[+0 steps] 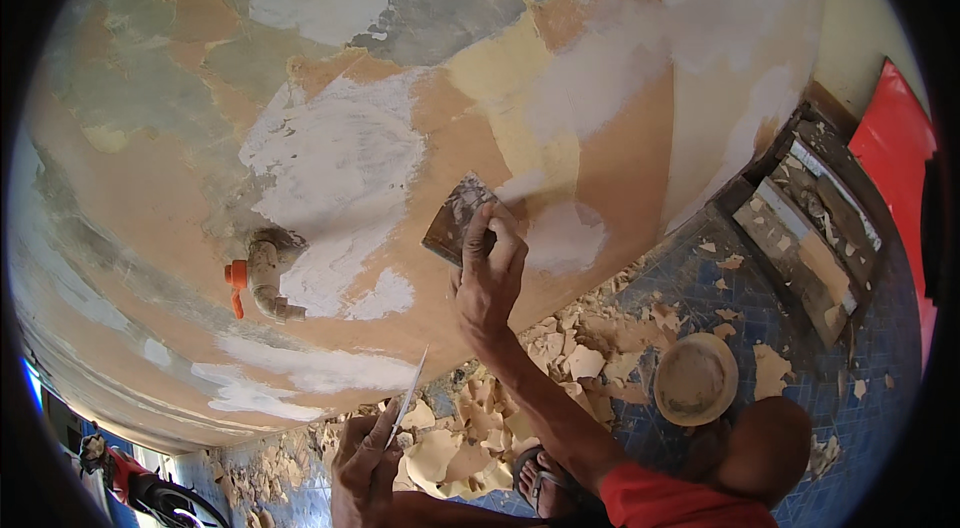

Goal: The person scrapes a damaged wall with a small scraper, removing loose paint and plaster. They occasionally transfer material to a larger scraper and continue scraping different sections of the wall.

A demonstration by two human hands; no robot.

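Note:
My right hand [487, 273] grips a flat, square putty scraper [466, 211] with grey-white smears on its dark blade. The scraper is held up at the wall [620, 158]; whether its edge touches, I cannot tell. Nearby on the wall is a broad patch of white putty [335, 153]. Lower left, my left hand [365, 463] is closed around a thin, pale blade, seemingly a putty knife [410, 393] seen edge-on and pointing upward. Its handle is hidden in my fingers. White, orange, yellow and grey-green patches mark the wall's surface.
A white pipe [264, 273] with an orange tap [237, 280] juts from the wall. Peeled flakes [460, 433] cover the blue-tiled floor [640, 438] along its base. A round bowl [696, 379], a debris-strewn dark frame [810, 228], a red panel [895, 148] and a motorbike [150, 488] stand around.

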